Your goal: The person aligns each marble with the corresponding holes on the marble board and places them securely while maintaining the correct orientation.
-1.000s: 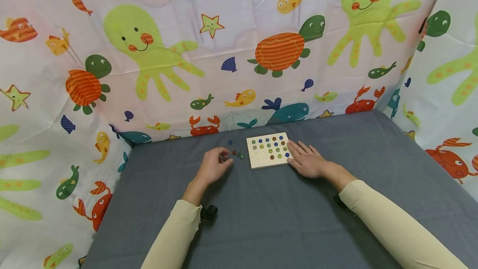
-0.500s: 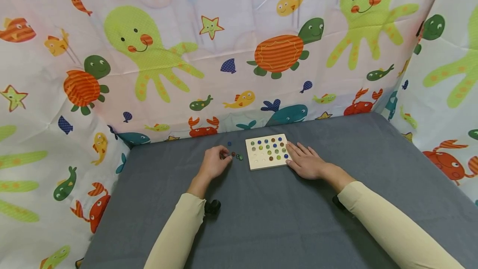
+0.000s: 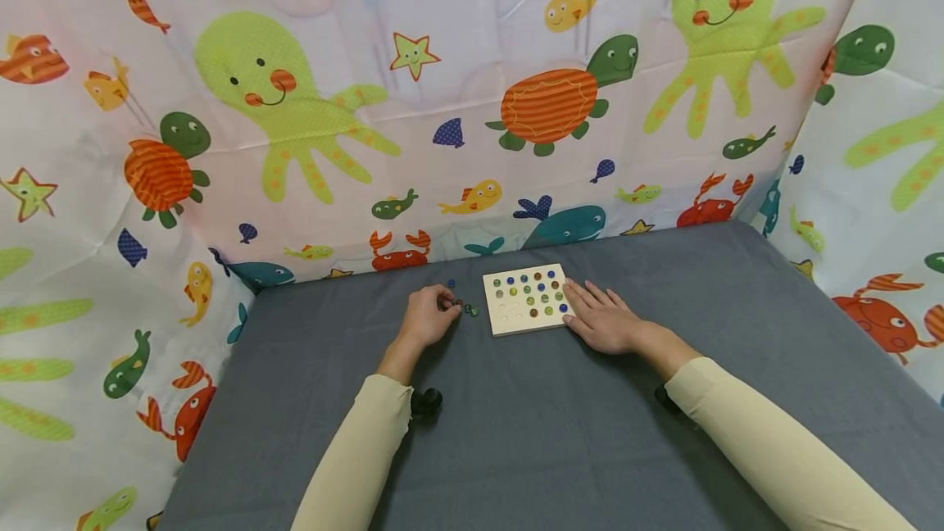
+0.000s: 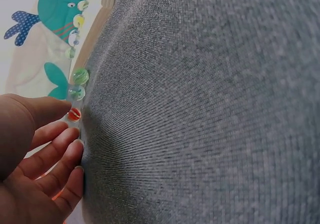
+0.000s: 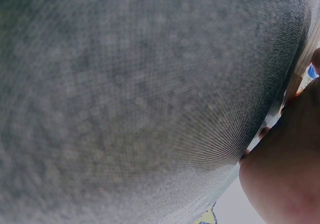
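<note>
In the head view, my left hand (image 3: 428,318) is left of a pale wooden board (image 3: 505,324). Its thumb and forefinger close around a red marble (image 4: 74,114), pinching it at the table surface; the other fingers curl loosely below. Just beyond are two green-tinted marbles (image 4: 80,76), and a blue marble (image 3: 451,283) lies behind the hand. Several coloured marbles (image 3: 533,313) sit in the board's hollows, while a few hollows at its near left hold none. My right hand (image 3: 606,323) lies flat with extended fingers touching the board's right edge.
A grey cloth (image 3: 516,424) covers the table. Behind and beside it hangs a white curtain (image 3: 457,15) printed with sea animals. Both wrists wear small dark cameras; the left wrist camera (image 3: 426,402) shows beside the sleeve.
My left hand has moved slightly forward and right, and its thumb and forefinger have come around the red marble. The right hand and the board have stayed in place.
</note>
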The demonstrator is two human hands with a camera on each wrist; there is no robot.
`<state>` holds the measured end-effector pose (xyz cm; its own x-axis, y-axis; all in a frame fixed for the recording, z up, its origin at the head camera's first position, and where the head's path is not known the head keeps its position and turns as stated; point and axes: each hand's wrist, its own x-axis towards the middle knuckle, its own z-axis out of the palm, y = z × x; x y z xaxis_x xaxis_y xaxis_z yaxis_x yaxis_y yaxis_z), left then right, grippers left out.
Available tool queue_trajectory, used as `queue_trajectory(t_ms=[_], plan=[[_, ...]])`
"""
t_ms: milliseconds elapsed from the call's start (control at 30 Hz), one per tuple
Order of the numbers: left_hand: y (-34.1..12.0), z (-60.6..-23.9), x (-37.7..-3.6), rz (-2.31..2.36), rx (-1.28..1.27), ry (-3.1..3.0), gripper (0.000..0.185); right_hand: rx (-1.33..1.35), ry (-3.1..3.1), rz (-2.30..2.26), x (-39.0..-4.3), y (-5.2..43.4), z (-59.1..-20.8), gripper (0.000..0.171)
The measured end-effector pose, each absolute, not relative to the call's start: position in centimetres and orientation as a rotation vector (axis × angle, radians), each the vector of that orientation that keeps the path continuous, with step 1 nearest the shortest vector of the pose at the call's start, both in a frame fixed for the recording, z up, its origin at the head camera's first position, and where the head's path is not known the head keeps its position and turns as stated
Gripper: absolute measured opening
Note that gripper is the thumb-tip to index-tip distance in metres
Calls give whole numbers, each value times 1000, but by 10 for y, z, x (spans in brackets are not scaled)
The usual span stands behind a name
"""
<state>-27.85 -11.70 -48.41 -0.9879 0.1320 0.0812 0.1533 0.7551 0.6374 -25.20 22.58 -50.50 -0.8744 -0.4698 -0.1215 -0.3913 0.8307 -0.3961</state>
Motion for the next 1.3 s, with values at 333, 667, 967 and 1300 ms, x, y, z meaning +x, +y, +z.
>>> queue_trajectory(t_ms=[333, 667, 967, 1300], plan=[[-115, -488, -282, -1052, -227, -2902, 13, -674, 2802, -517, -254, 226, -504, 67], [-112, -488, -281, -1033, -179, -2902, 12, -678, 2797, -505, -255, 226, -504, 68], [-110, -490, -282, -988, -109, -2920, 12, -658, 2793, -511, -255, 225, -507, 68], [-116, -487, -277, -1080, -183, -2863, 11, -662, 2800, -498, -256, 229, -510, 69]])
